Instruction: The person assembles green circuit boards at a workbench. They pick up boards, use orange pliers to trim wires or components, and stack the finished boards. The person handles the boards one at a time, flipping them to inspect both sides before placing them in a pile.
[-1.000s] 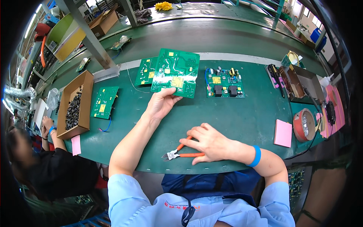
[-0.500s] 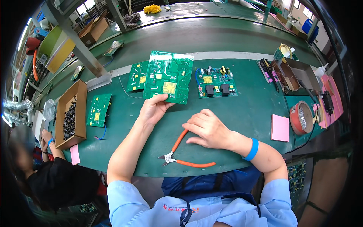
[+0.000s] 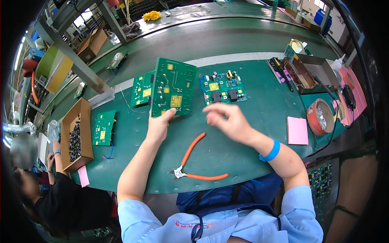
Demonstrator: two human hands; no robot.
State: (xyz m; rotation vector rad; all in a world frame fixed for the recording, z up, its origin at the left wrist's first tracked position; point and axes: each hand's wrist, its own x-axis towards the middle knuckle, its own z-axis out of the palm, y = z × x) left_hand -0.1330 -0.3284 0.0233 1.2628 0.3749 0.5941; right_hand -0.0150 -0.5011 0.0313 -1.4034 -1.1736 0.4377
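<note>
A green circuit board (image 3: 184, 77) is raised over the bench, tilted, its solder side with yellow patches toward me. My left hand (image 3: 159, 127) grips its lower edge, the thumb on the front face. My right hand (image 3: 231, 123) hovers to the right of it, holding nothing, with thumb and index finger apart. Below the hands lie orange-handled cutters (image 3: 179, 172), their jaws and handles spread. Just beyond my right hand rests another board (image 3: 224, 87), component side up. A further board (image 3: 139, 87) lies partly behind the held one.
At left stand a cardboard box of small black parts (image 3: 75, 139) and a green board (image 3: 104, 127) with a blue wire. On the right are a pink pad (image 3: 297, 131), a red solder reel (image 3: 314, 118) and a brown tray (image 3: 314, 73). A co-worker's arm (image 3: 60, 162) is at far left.
My left hand has turned the board more edge-on and shifted it slightly left. My right hand has lifted off the cutters' upper handle and moved right, its fingers opening.
</note>
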